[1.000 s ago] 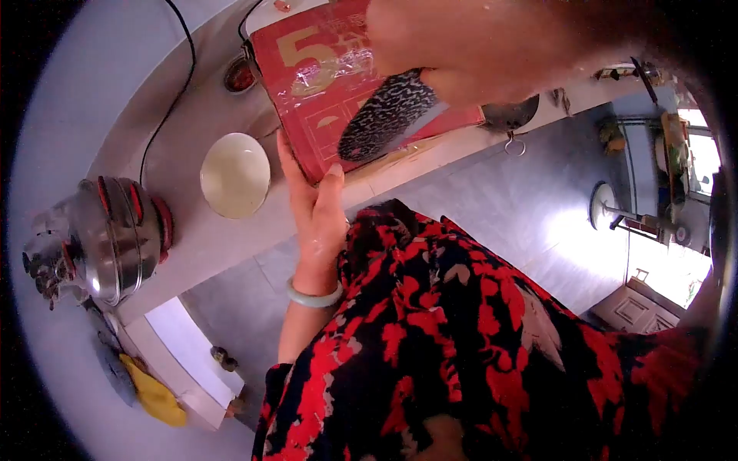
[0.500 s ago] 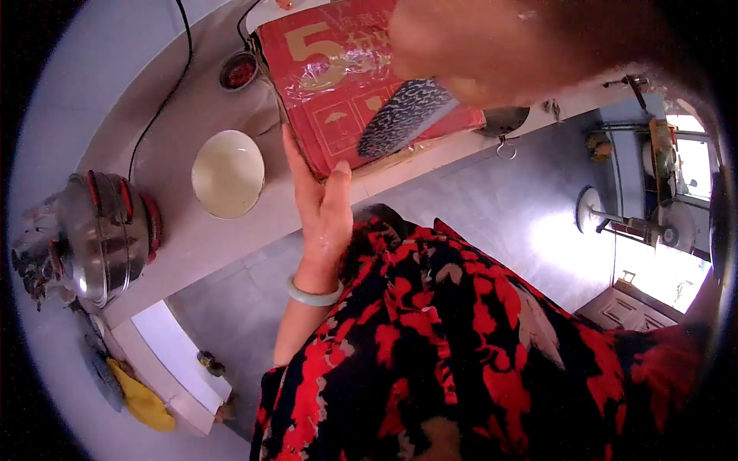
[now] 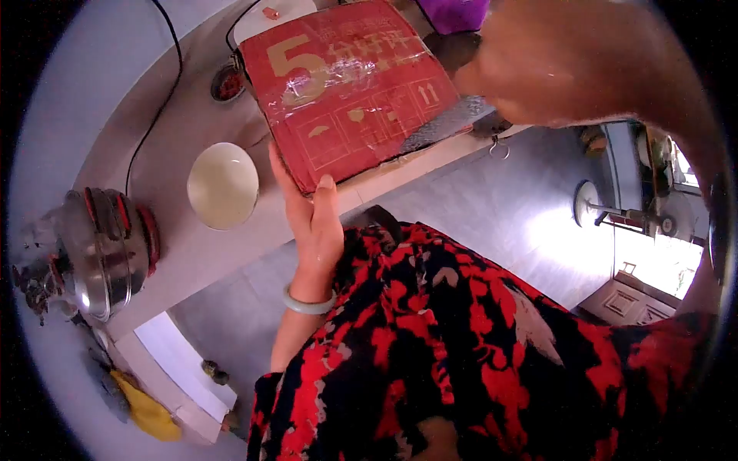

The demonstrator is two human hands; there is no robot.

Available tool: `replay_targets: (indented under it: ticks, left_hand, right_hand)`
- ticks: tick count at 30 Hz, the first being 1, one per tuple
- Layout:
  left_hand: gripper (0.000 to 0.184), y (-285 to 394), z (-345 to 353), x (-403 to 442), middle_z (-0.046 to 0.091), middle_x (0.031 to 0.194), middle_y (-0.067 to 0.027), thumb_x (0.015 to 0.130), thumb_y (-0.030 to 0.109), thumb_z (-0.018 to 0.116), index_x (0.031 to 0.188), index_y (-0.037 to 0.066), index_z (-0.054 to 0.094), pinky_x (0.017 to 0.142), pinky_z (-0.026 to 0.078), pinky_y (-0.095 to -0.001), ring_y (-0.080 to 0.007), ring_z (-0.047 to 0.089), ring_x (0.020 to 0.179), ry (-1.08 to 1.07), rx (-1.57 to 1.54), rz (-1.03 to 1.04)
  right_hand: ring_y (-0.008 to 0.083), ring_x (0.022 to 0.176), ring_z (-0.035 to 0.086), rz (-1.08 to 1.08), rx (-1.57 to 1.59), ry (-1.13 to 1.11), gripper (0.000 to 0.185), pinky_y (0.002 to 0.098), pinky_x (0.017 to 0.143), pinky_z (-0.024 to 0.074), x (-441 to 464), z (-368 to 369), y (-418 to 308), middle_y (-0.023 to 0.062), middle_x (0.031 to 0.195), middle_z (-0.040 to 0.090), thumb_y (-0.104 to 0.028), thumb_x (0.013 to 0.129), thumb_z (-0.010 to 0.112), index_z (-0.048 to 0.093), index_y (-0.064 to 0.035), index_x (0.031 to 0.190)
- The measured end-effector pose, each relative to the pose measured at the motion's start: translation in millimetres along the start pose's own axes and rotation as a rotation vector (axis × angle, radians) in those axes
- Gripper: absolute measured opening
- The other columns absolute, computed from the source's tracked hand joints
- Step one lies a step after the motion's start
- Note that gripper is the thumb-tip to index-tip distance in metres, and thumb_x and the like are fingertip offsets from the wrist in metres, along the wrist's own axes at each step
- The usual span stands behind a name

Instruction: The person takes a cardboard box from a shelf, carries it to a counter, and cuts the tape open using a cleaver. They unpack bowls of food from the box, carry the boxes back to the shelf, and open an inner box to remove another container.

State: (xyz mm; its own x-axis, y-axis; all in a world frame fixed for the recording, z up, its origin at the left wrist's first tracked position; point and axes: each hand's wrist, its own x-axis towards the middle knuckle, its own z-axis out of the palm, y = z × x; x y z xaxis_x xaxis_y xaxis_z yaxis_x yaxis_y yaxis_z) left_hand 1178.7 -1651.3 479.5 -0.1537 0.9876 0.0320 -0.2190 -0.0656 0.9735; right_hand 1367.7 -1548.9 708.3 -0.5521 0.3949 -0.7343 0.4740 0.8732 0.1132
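A red cardboard box (image 3: 350, 92) with gold print and shiny clear tape lies tilted at the counter's front edge. My left hand (image 3: 314, 227) holds its near corner, thumb on the top side and fingers along the left side. My right hand (image 3: 530, 69) is closed around the handle of a knife, which is hidden in the fist. The knife's dark, pale-speckled blade (image 3: 440, 127) lies against the box's near right edge; its tip is hard to make out.
A white bowl (image 3: 223, 186) stands on the counter (image 3: 181, 257), left of the box. Beyond it are a small dish of red bits (image 3: 227, 83) and a white board (image 3: 269, 17). A steel pot (image 3: 104, 253) stands far left. A standing fan (image 3: 626, 215) is at right.
My right hand has moved right and down with the knife, uncovering more of the box top. The blade now sits along the near right edge. My left hand keeps hold of the box.
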Motion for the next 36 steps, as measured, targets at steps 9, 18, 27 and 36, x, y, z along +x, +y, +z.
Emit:
replay_targets:
  ticks: [9, 18, 27, 36]
  left_hand:
    - [0.045, -3, -15, 2, 0.036, 0.145, -0.0164, 0.082, 0.015, 0.064, 0.127, 0.012, 0.055, 0.112, 0.012, -0.0545, -0.0376, 0.022, 0.139, -0.158, 1.083, 0.69]
    - [0.024, 11, 6, 11, 0.059, 0.111, -0.0006, 0.074, 0.01, 0.07, 0.098, 0.016, 0.072, 0.109, 0.023, -0.0508, -0.0219, 0.05, 0.114, -0.313, 1.27, 0.874]
    - [0.048, 26, -14, 32, 0.05, 0.131, -0.0061, 0.081, 0.018, 0.069, 0.126, 0.008, 0.055, 0.108, 0.027, -0.0426, -0.0238, 0.044, 0.124, -0.124, 0.945, 0.485]
    - [0.064, 17, -46, 152, 0.042, 0.141, -0.0121, 0.095, 0.05, 0.042, 0.139, 0.004, 0.038, 0.107, 0.031, -0.0384, -0.0264, 0.041, 0.127, -0.249, 0.093, -0.309]
  right_hand:
    - [0.0285, 0.069, 0.056, 0.281, 0.001, 0.259, 0.011, 0.0418, 0.064, 0.0413, -61, 54, 0, 0.0114, 0.071, 0.052, -0.011, 0.08, 0.061, 0.054, -0.0032, 0.083]
    - [0.0134, 0.064, 0.054, 0.68, 1.0, 1.362, 0.033, 0.03, 0.065, 0.0482, -60, 222, -17, -0.0002, 0.074, 0.06, -0.02, 0.087, 0.065, 0.058, -0.0003, 0.112]
    - [0.0106, 0.056, 0.05, 0.944, 2.393, 1.482, 0.014, 0.0253, 0.053, 0.0418, 86, 376, -119, 0.0021, 0.067, 0.053, -0.017, 0.089, 0.06, 0.052, -0.0061, 0.09]
    - [0.0331, 0.109, 0.057, 0.039, 3.319, 1.468, 0.022, 0.0451, 0.097, 0.0441, 177, 408, -130, 0.018, 0.108, 0.061, -0.015, 0.081, 0.059, 0.053, -0.004, 0.1]
